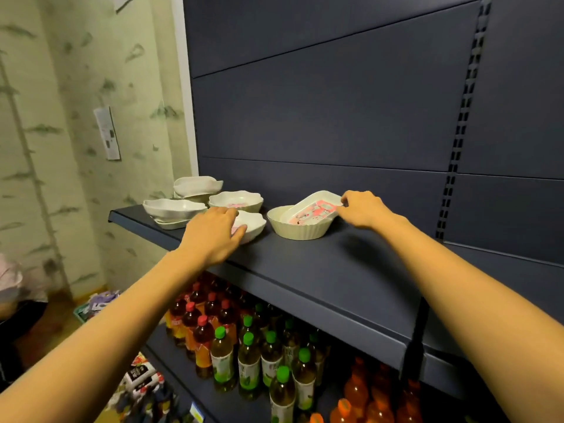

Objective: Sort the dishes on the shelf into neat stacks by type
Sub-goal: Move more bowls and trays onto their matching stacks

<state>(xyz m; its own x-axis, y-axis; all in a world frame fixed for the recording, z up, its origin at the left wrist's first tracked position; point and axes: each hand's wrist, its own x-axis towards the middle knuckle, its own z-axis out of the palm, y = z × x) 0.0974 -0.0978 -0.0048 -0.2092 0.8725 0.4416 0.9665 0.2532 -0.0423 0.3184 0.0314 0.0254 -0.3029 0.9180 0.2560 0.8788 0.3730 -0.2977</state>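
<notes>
Dark blue metal shelving fills the view, with a bamboo-print wall (61,148) to its left. On the upper shelf (305,264) sit several white dishes, grouped toward the left end.

A person's left hand (213,233) lies over a small wavy-edged bowl (254,224) near the shelf's front edge, fingers curled across its rim and thumb against its near side, holding it.

Just to the right stands a round ribbed bowl (299,232). A rectangular dish (311,209) with a pink pattern lies tilted inside it — its far end sticks out over the rim. The right hand (363,209) pinches that far end with bent fingers.

Behind the left hand are three more wavy white bowls: one showing pink inside (236,200), one resting on a plate (174,207), and one at the back (197,186) that sits on another dish.

Below — on a lower shelf — stand drink bottles (250,355) with red, green and orange caps.
</notes>
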